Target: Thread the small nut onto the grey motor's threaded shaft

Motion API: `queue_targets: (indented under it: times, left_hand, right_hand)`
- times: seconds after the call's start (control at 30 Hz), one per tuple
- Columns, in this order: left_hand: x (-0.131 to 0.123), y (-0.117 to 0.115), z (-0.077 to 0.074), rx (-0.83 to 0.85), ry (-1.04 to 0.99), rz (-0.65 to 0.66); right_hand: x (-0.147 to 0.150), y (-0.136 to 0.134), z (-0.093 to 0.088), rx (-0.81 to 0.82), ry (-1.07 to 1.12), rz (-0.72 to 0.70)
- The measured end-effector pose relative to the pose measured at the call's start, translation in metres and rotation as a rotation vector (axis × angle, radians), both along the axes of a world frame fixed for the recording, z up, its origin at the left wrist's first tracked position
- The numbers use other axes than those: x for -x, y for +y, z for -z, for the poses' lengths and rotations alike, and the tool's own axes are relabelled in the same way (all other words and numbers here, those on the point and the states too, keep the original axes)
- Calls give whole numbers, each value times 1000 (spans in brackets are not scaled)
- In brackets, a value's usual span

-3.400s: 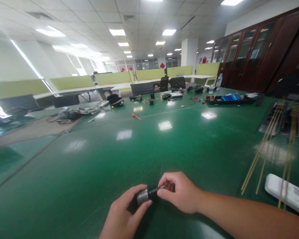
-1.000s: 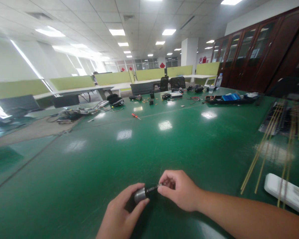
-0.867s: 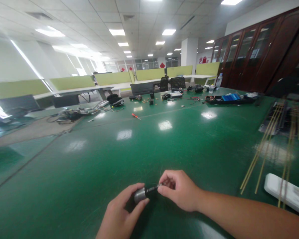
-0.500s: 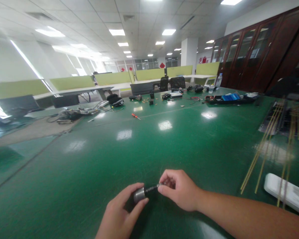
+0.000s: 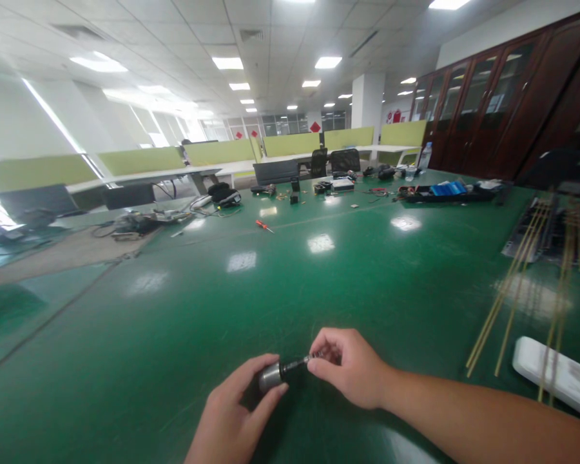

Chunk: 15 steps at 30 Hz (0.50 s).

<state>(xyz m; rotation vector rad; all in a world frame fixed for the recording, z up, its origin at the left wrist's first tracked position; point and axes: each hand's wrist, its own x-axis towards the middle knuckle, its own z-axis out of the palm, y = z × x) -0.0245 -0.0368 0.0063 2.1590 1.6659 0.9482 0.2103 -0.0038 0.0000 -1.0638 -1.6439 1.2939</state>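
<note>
A short silver metal cylinder (image 5: 269,379) is gripped by my left hand (image 5: 234,407), its thumb on the near side and fingers on the far side. From the cylinder's right end a thin dark rod (image 5: 292,366) sticks out to the right. My right hand (image 5: 350,370) pinches the rod's far end between thumb and fingers. A small, shiny, ridged part shows at those fingertips, too small to make out clearly. Both hands are just above the green tabletop (image 5: 251,303), near its front.
On the right, thin yellowish sticks (image 5: 510,290) lie beside a long white case (image 5: 555,374). A red-handled screwdriver (image 5: 263,225) lies farther back. Along the far edge are a black tray (image 5: 444,193) of parts, a plastic bottle (image 5: 425,156) and a black pouch (image 5: 225,195).
</note>
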Motion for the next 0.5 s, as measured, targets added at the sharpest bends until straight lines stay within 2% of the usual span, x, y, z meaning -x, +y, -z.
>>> queue_targets:
  times: [0.5]
  left_hand:
    - [1, 0, -2, 8, -3, 3]
  right_hand:
    - [1, 0, 0, 11, 24, 21]
